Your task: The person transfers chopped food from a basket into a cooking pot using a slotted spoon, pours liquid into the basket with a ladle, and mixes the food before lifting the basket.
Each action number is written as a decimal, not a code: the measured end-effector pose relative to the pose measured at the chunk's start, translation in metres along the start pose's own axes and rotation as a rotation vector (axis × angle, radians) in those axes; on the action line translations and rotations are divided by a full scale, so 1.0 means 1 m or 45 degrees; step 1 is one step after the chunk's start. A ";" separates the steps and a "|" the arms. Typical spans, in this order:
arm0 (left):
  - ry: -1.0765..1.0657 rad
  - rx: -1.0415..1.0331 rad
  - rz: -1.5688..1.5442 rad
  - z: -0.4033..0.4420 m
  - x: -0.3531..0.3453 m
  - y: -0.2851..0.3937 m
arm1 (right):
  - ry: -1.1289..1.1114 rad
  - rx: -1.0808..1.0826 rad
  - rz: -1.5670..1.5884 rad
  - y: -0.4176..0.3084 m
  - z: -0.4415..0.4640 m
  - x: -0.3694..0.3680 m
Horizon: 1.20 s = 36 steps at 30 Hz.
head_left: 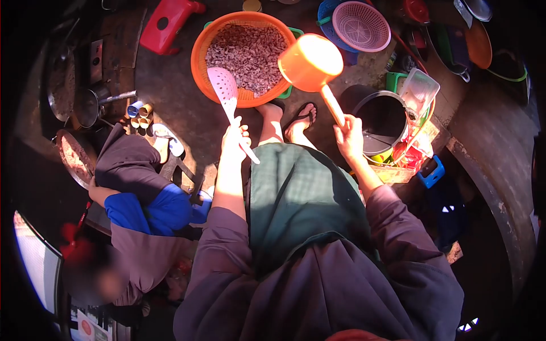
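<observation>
My left hand [234, 139] is closed round the handle of a pink slotted spoon [223, 88], its perforated head pointing away from me. In my right hand [350, 136] is the handle of an orange dipper [310, 62], held up in bright sunlight; what it contains, if anything, I cannot make out. Beyond both tools an orange basket [200, 62] holds a heap of small, pale purplish-brown pieces [244, 48]. The spoon's head overlaps the basket's near left rim in view, and the dipper overlaps its right rim. Whether either touches the basket I cannot tell.
A co-worker in a blue and brown outfit [151, 210] sits at left, a hand at a round tray [71, 150]. A red stool [170, 25] stands at the far left. Pink and blue colanders [364, 25] lie far right. Near my right arm is a dark bucket [378, 150].
</observation>
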<state>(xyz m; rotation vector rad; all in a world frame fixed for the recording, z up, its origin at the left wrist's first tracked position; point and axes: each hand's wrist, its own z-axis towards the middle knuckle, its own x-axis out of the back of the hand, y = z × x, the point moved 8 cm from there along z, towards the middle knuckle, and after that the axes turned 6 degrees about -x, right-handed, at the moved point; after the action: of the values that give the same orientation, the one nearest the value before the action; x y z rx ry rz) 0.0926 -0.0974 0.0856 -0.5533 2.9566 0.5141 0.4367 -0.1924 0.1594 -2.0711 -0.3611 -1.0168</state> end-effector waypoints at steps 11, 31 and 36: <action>-0.022 0.056 -0.002 0.006 -0.016 -0.009 | 0.142 -1.386 -0.163 0.271 -0.099 0.003; -0.012 0.042 -0.082 0.000 -0.034 0.003 | 0.035 -0.942 0.856 0.147 -0.101 0.050; 0.019 0.032 -0.101 -0.005 -0.027 0.007 | -0.019 -0.417 0.209 0.074 -0.033 0.024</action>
<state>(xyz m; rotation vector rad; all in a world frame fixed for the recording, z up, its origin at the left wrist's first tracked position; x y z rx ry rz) 0.1149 -0.0842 0.0963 -0.6713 2.9363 0.4668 0.4746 -0.2674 0.1514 -2.3552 -0.0293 -1.0139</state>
